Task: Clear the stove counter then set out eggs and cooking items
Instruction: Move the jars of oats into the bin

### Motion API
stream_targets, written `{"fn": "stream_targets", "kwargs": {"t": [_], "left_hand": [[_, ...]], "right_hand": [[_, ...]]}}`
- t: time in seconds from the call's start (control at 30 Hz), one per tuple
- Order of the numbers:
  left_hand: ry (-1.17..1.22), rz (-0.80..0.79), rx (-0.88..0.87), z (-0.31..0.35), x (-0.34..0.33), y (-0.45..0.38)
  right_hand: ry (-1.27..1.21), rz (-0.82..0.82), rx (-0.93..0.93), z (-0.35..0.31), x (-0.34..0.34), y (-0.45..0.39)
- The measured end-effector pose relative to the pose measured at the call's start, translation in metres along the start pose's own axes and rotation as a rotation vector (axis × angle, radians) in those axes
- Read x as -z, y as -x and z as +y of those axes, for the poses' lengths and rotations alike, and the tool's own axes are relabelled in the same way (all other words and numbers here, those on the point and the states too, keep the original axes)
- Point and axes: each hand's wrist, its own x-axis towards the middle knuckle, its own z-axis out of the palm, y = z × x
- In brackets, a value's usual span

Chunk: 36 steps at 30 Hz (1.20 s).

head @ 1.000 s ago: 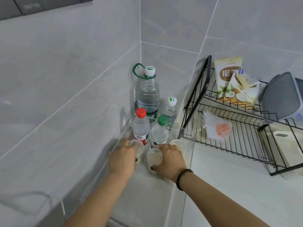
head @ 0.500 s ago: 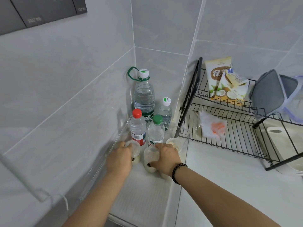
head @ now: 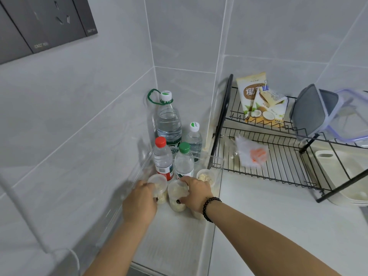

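Far in the tiled corner, on a white counter (head: 278, 226), left hand (head: 139, 204) grips one tub (head: 158, 185), right hand (head: 196, 191) another (head: 177, 194); rack (head: 278, 156) right.

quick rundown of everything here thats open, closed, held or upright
left hand: grips the left tub
right hand: grips the middle tub
third tub: untouched, holds pale food
red-capped bottle: upright, capped
green-capped bottle: upright, capped
big bottle: upright, capped
small bottle: upright, capped
coconut bag: clipped shut, on the rack
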Motion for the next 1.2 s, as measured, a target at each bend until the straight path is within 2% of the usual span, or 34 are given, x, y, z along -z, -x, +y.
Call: {"fn": "stream_targets", "kwargs": {"t": [0.3,0.5,0.6,0.83,1.0,1.2], "left_hand": [[0.111,0.072,-0.009,0.003,0.014,0.011],[0.307,0.085,-0.014,0.023,0.015,0.027],[0.435,0.07,-0.026,0.047,0.017,0.039],[0.642,-0.001,-0.093,0.128,0.02,0.08],[0.759,-0.09,-0.166,0.188,0.014,0.109],[0.787,-0.229,-0.277,0.25,-0.002,0.138]], "right_hand": [[-0.128,0.078,-0.004,0.003,0.005,0.006],[-0.405,0.266,0.068,0.027,0.033,0.041],[-0.527,0.343,0.05,0.048,0.049,0.065],[-0.739,0.404,-0.08,0.113,0.077,0.135],[-0.809,0.479,-0.154,0.159,0.097,0.189],[-0.816,0.591,-0.268,0.211,0.111,0.251]]}}
